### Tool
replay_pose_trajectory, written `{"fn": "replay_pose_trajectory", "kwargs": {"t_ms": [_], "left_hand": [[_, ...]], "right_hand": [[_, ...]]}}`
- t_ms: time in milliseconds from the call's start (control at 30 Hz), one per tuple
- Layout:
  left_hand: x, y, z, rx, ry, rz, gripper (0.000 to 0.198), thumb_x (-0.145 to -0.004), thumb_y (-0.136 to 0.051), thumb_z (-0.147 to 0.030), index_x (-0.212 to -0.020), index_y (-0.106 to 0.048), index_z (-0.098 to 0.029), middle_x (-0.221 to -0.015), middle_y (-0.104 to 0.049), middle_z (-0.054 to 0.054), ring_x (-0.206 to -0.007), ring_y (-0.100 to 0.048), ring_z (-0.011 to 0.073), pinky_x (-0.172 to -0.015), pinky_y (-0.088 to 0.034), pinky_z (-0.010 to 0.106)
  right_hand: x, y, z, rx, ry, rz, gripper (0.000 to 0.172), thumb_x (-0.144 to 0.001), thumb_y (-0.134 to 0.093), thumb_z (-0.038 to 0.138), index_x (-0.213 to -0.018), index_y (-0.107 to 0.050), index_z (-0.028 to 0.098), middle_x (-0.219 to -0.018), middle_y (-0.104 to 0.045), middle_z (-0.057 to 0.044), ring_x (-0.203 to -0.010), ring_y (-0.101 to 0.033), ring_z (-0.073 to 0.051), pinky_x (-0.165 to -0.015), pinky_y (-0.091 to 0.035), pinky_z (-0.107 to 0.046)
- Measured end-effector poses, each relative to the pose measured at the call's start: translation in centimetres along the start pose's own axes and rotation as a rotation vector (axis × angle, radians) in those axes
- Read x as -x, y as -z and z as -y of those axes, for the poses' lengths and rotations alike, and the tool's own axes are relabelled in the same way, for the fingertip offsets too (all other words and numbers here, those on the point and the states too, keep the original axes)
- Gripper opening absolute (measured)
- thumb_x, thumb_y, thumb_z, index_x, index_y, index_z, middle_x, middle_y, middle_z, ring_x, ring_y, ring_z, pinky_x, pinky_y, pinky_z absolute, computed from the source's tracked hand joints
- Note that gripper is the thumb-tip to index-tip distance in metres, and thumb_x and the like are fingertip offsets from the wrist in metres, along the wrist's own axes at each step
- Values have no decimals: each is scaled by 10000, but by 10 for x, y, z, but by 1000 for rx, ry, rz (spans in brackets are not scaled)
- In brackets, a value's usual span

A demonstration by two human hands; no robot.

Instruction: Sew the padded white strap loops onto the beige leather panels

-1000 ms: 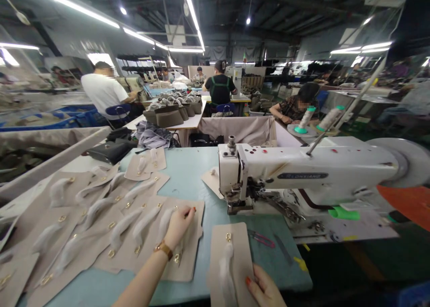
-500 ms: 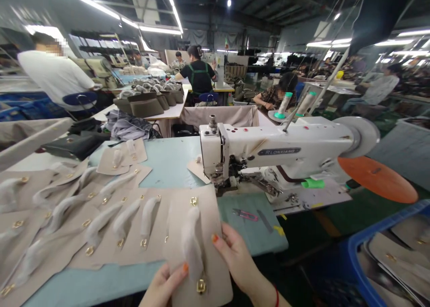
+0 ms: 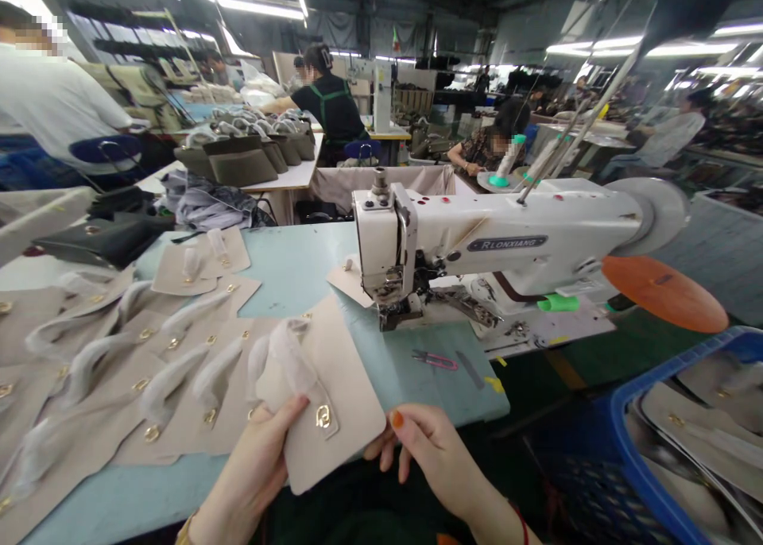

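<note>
A beige bag panel [image 3: 351, 402] with a plastic-wrapped handle [image 3: 292, 358] and gold buckle [image 3: 323, 416] is tilted up above the table's front edge. My left hand [image 3: 256, 450] grips its left side, thumb on the front near the handle and fingers underneath. At the panel's lower right corner is my right hand [image 3: 429, 458], closed at the edge with its thumb beside it and some fingers partly behind. Several similar panels [image 3: 125, 378] with wrapped handles lie overlapping to the left. Behind stands a white sewing machine [image 3: 506, 227].
Pink-handled thread snips [image 3: 435, 360] lie on the blue-green tabletop [image 3: 411, 394] near the machine. A blue basket [image 3: 620, 418] holding more panels stands at the right. Dark bags [image 3: 101, 235] and crumpled cloth [image 3: 208, 203] lie back left. Co-workers sit farther off.
The held panel has tilted and turned, its top leaning left, and has risen slightly. My left hand has moved up its left side; my right hand has shifted to its lower corner.
</note>
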State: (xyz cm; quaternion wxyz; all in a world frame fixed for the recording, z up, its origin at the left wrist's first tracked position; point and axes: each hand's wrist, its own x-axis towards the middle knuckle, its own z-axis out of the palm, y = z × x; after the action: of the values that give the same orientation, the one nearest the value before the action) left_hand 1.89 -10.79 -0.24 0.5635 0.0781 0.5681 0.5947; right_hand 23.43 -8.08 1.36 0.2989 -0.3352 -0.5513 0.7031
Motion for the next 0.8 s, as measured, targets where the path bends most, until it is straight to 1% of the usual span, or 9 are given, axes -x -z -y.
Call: {"fn": "replay_pose_trajectory", "kwargs": {"t_ms": [100, 233, 367, 500, 633, 700, 800], "left_hand": [[-10, -5, 0, -3, 20, 20, 601, -561, -866, -230, -1101, -618, -142, -836, -771, 88, -785, -737, 322, -683, -623, 387], [-32, -6, 0, -46, 44, 26, 456, -622, -838, -203, -1023, -628, -149, -880, -770, 90, -791, -738, 297, -687, -622, 366], [-62, -13, -6, -77, 85, 115, 381, -675, -807, -205, -1012, -640, -145, -902, -770, 99, -780, -739, 280, -677, -620, 353], [-101, -28, -18, -102, 62, 196, 384, -670, -798, -194, -1020, -670, -102, -925, -768, 125, -799, -737, 278, -677, -615, 336], [-140, -44, -27, -137, 25, 265, 360, -657, -799, -192, -989, -694, -101, -924, -771, 119, -788, -733, 256, -719, -605, 335], [-152, -52, -31, -156, 8, 286, 353, -641, -805, -200, -969, -707, -114, -899, -774, 106, -763, -729, 249, -707, -600, 332], [-157, -65, -39, -172, -27, 298, 329, -593, -823, -206, -901, -728, -139, -788, -772, 62, -703, -716, 235, -640, -585, 306]], "right_hand": [[-11, 0, -4, 8, -39, 3, 475, -928, -488, 534, -767, -619, 106, -731, -686, -94, -560, -590, -96, -431, -392, -141], [-32, 9, -12, 45, -72, -32, 475, -922, -490, 533, -696, -579, 125, -647, -653, -60, -490, -532, -74, -409, -361, -138], [-58, 20, -23, 121, -76, -108, 466, -918, -495, 507, -651, -576, 134, -618, -637, -47, -474, -498, -65, -421, -360, -144], [-90, 28, -32, 127, -51, -180, 447, -925, -491, 464, -629, -570, 138, -598, -644, -49, -466, -517, -71, -421, -352, -151], [-119, 36, -33, 94, -9, -255, 428, -920, -497, 468, -659, -583, 140, -562, -638, -33, -451, -539, -76, -430, -366, -157], [-128, 40, -33, 69, -5, -294, 411, -905, -514, 484, -695, -600, 141, -551, -639, -25, -440, -545, -80, -431, -374, -161], [-135, 44, -35, 48, -17, -337, 422, -886, -527, 509, -697, -606, 140, -559, -654, -34, -430, -550, -84, -424, -377, -165]]}}
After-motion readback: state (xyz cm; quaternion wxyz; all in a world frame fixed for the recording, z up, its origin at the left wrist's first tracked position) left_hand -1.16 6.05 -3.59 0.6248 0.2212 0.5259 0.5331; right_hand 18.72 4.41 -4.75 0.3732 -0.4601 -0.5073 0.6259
